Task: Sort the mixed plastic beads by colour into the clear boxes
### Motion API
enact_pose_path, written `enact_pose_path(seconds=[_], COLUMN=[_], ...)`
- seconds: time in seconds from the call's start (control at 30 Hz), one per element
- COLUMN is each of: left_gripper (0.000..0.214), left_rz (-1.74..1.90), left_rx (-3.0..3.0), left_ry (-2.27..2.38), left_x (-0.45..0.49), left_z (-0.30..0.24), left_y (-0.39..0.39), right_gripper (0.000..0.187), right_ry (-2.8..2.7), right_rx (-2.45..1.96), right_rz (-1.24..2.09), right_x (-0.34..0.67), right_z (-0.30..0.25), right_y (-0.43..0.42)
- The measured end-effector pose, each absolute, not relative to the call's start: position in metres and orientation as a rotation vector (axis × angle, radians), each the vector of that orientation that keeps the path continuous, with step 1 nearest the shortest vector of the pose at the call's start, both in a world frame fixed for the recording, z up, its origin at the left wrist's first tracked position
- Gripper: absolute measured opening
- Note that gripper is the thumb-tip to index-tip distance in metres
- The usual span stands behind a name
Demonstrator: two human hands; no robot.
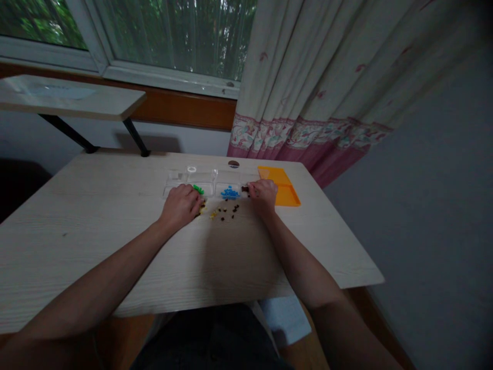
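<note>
The clear box (201,176) on the worktop (115,205) holds green pieces (197,189) and blue pieces (230,193); brown bits (235,208) lie before it. The left hand (181,204) bends its fingers at the box's near left, the right hand (264,192) at its right end; their grip I cannot tell.

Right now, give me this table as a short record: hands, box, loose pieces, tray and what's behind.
Left hand: by the left part of the clear box, beside loose pieces; grip hidden
Right hand: at the box's right end, brown pieces at its fingertips; grip unclear
Box contents: green pieces left, blue pieces further right
Loose on table: yellow pieces and dark pieces, nearer than the box
Orange tray: right of the box
Behind: window, curtain
</note>
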State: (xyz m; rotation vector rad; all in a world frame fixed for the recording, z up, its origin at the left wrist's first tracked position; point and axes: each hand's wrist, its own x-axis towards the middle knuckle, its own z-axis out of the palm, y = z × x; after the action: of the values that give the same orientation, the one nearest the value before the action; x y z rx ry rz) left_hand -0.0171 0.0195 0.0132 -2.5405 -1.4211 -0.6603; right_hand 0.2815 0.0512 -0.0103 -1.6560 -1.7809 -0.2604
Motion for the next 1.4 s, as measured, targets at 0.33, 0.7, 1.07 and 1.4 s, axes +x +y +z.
enact_pose_path(seconds=[0.33,0.7,1.07,1.4], left_gripper=[0.03,0.023,0.018,0.021], left_rz=[-0.522,-0.491,-0.551,-0.53], left_rx=[-2.614,-2.642,-2.727,-2.677], left_ry=[-1.397,-1.399,-1.398,-1.449], left_x=[-0.012,-0.01,-0.01,-0.011], left_z=[0.011,0.008,0.005,0.007], left_y=[0.013,0.011,0.011,0.012], right_gripper=[0.026,0.025,0.023,0.025], right_ry=[-1.815,-1.849,-1.853,-1.853], right_rx=[-1.545,-1.494,-1.479,-1.485], right_rz=[-0.275,-0.31,-0.321,-0.287], right_x=[0.282,0.281,0.28,0.278], right_z=[-0.015,-0.016,-0.014,-0.012], right_y=[0.053,0.053,0.051,0.048])
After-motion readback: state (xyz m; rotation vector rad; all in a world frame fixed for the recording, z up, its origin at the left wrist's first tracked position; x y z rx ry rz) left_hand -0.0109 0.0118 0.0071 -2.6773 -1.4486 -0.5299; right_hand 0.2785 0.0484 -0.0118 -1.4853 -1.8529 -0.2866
